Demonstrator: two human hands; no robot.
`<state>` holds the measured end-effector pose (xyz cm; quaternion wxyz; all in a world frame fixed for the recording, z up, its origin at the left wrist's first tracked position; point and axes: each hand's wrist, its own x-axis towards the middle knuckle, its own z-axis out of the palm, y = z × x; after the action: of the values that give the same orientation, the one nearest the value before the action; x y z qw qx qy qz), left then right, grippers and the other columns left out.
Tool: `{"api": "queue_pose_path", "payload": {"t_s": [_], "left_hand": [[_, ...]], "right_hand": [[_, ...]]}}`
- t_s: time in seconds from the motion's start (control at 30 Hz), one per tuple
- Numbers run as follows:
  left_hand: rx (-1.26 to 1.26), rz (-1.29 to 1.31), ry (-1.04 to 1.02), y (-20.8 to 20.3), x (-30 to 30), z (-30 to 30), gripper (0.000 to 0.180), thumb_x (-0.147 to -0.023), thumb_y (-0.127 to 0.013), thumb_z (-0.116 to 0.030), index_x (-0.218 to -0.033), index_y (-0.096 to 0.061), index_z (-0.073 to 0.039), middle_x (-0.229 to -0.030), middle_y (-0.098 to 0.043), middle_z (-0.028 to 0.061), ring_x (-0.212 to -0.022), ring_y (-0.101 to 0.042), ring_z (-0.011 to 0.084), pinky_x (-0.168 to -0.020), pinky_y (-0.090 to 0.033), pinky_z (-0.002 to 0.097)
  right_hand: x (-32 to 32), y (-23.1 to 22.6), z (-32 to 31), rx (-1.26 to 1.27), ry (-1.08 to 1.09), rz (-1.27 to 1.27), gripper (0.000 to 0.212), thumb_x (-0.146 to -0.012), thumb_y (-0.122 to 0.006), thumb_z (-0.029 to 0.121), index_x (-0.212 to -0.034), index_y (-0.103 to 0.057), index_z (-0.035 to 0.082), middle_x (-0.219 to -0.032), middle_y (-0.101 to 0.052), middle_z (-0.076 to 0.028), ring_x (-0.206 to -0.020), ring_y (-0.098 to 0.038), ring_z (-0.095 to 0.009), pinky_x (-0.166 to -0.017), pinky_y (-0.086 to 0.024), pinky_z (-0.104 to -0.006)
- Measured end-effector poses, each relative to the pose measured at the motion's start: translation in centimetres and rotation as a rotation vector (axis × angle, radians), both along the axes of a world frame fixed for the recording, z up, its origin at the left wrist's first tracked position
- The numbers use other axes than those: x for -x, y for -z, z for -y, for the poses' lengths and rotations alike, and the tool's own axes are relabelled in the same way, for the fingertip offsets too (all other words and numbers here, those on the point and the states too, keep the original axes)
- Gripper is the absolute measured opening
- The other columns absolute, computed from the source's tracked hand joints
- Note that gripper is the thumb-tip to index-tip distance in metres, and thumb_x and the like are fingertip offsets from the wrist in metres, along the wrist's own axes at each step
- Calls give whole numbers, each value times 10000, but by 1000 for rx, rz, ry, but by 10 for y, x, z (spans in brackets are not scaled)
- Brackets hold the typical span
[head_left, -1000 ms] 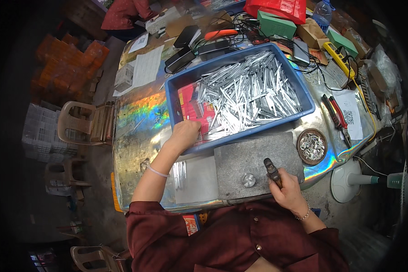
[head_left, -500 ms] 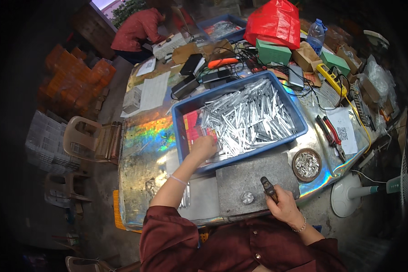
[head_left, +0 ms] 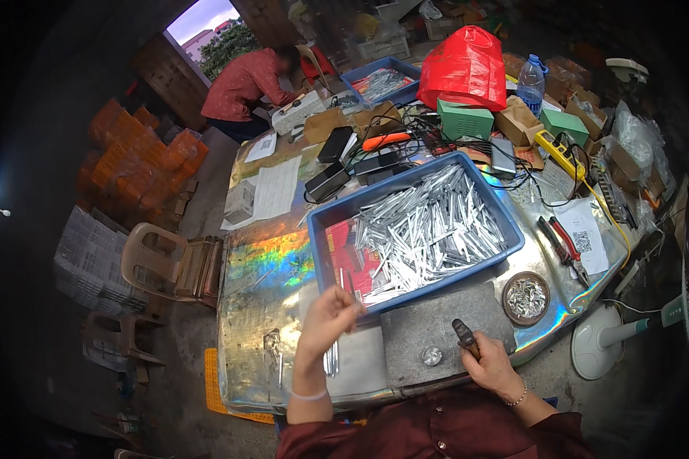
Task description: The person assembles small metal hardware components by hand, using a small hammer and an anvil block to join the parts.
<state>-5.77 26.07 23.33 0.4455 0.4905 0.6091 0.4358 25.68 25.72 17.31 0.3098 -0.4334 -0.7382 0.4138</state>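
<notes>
On the table, the blue tub carries loose metal strips. The left hand, at its near-left corner, seems to pinch thin strips; the right hand grips a dark tool. Strips look light, stiff, slippery: best pinched mid-length.

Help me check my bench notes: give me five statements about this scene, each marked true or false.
1. The right hand holds a dark tool. True.
2. The left hand grips the pliers. False: the pliers lie on the table, and the left hand is by the near left corner of the large bin.
3. A silver disc rests on the grey slab. True.
4. The round bowl stands left of the slab. False: the bowl is to its right.
5. The red bag is beyond the large bin. True.
</notes>
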Motion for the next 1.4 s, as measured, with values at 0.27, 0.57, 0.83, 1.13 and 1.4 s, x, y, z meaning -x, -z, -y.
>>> {"api": "queue_pose_path", "payload": {"t_s": [0.27,0.57,0.83,1.13,1.4], "left_hand": [[67,467,82,30,-53,69,180,-895,-589,-50,-1064,-540,-8,-877,-620,50,-644,-535,46,-570,-441,171],[44,141,1,62,-88,81,188,-894,-575,-43,-1081,-572,-18,-843,-568,-6,-654,-513,28,-571,-434,179],[19,208,-151,82,-96,84,112,-891,-564,-27,-996,-525,-24,-857,-599,39,-633,-533,47,-559,-431,163],[-63,36,-158,95,-103,90,94,-877,-558,4,-968,-540,18,-840,-632,59,-654,-561,56,-576,-449,185],[-51,-149,-64,94,-99,88,136,-899,-546,-21,-1030,-538,15,-865,-644,72,-661,-565,58,-585,-466,177]], "right_hand": [[0,-3,7,36,31,2,127,-814,-579,72,-855,-499,-18,-615,-517,-194,-578,-548,-384,-516,-396,-425],[-1,3,10,-4,56,-28,137,-850,-576,98,-897,-495,-3,-637,-512,-202,-591,-528,-406,-523,-379,-433],[-45,12,-20,-76,367,-78,185,-825,-620,123,-912,-531,-14,-639,-483,-147,-548,-472,-284,-519,-371,-357],[-95,34,-73,-148,432,349,270,-760,-629,104,-987,-566,-29,-846,-595,-201,-772,-585,-366,-677,-447,-410],[-90,47,-95,-293,379,409,216,-745,-624,97,-887,-551,-50,-874,-589,-230,-829,-567,-410,-720,-444,-455]]}}
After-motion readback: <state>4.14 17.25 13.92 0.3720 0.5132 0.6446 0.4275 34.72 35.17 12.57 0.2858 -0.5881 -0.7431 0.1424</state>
